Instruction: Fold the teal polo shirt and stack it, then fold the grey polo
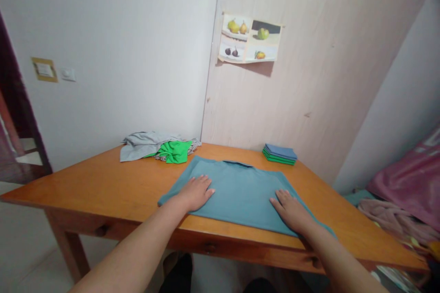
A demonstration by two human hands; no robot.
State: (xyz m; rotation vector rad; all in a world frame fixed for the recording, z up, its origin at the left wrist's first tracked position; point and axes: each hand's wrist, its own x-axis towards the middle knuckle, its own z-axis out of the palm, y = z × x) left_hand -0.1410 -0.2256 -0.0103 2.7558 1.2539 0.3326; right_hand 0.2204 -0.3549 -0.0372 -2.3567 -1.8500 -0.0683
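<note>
A teal-blue garment (240, 190) lies spread flat on the wooden table (113, 187), partly folded into a rectangle. My left hand (196, 191) rests palm down on its left part, fingers stretched flat and together. My right hand (289, 208) lies palm down on its right part, fingers extended and pointing inward. Neither hand grips anything.
A loose heap of grey cloth (144, 144) and green cloth (174, 151) sits at the table's far left. A neat stack of folded blue and green cloths (279, 154) stands at the far right. Pink bedding (409, 183) lies to the right of the table.
</note>
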